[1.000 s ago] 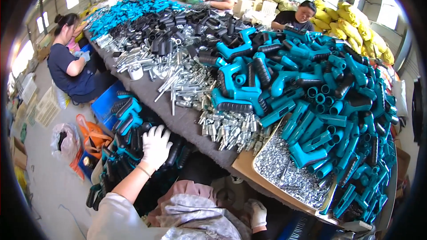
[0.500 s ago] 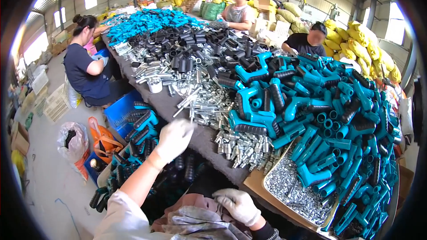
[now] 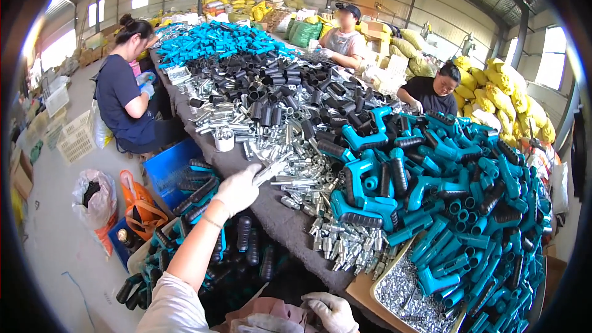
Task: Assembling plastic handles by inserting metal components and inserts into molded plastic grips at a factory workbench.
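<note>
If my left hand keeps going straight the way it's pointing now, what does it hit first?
The left hand already grips a metal tube and points up-right over the table. Straight on lies the pile of silver metal fittings, probably met first, though depth is unclear.

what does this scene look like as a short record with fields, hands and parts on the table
setting: long grey table in a warehouse
left hand: white-gloved left hand, grip closed on a silver metal tube, raised over the table edge
right hand: gloved right hand low, resting on cloth near the lap
nearby parts: silver fittings, teal handles, black sleeves
others: three seated people at the table
</note>
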Demonstrator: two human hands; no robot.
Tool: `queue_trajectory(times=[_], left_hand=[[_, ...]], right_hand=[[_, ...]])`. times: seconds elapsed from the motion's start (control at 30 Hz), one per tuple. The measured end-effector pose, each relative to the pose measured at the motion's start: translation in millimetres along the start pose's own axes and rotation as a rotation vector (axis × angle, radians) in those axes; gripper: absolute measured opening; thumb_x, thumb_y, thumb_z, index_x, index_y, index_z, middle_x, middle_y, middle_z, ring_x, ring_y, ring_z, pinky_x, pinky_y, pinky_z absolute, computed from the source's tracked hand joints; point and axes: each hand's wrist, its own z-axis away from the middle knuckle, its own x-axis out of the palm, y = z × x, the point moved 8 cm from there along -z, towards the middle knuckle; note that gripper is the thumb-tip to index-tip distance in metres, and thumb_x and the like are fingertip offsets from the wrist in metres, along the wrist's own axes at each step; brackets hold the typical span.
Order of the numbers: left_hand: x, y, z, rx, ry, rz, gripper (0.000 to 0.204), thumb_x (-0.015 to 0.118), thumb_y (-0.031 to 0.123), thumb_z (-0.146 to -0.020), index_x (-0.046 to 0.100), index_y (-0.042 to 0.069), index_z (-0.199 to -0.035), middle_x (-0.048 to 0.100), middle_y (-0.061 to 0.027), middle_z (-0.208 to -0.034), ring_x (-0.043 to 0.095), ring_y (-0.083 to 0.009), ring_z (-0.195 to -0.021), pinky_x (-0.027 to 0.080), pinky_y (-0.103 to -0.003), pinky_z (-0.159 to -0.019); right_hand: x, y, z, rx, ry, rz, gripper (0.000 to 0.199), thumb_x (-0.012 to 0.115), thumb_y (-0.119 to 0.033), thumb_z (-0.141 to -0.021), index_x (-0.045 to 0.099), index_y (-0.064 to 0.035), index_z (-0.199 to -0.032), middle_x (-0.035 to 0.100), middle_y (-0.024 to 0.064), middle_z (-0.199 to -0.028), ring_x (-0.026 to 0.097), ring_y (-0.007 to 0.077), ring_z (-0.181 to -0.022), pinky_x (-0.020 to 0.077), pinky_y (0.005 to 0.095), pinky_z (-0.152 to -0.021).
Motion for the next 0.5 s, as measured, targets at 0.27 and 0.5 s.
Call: queue_trajectory(times=[0.27, 0.5], left_hand=[[-20, -55, -111, -0.184, 0.128, -0.288, 0.048, 0.058, 0.038, -0.093, 0.064, -0.002, -0.117, 0.069, -0.0253, -0.116, 0.068, -0.0387, -0.110, 0.054, -0.048, -0.094], [-8, -114, -92, 0.165, 0.325, -0.410, 0.041, 0.055, 0.038, -0.095, 0.067, -0.001, -0.099, 0.070, -0.0268, -0.094, 0.069, -0.0420, -0.090, 0.054, -0.051, -0.078]], right_hand=[[35, 22, -15, 0.023, -0.056, -0.134, 0.021, 0.060, -0.011, -0.096, 0.072, 0.0006, -0.110, 0.073, 0.0124, -0.102, 0.069, 0.0219, -0.093, 0.0542, 0.0324, -0.085], [34, 43, 11, 0.037, -0.084, -0.123, 0.023, 0.060, -0.015, -0.100, 0.071, -0.0016, -0.114, 0.073, 0.0126, -0.108, 0.070, 0.0222, -0.096, 0.0546, 0.0326, -0.088]])
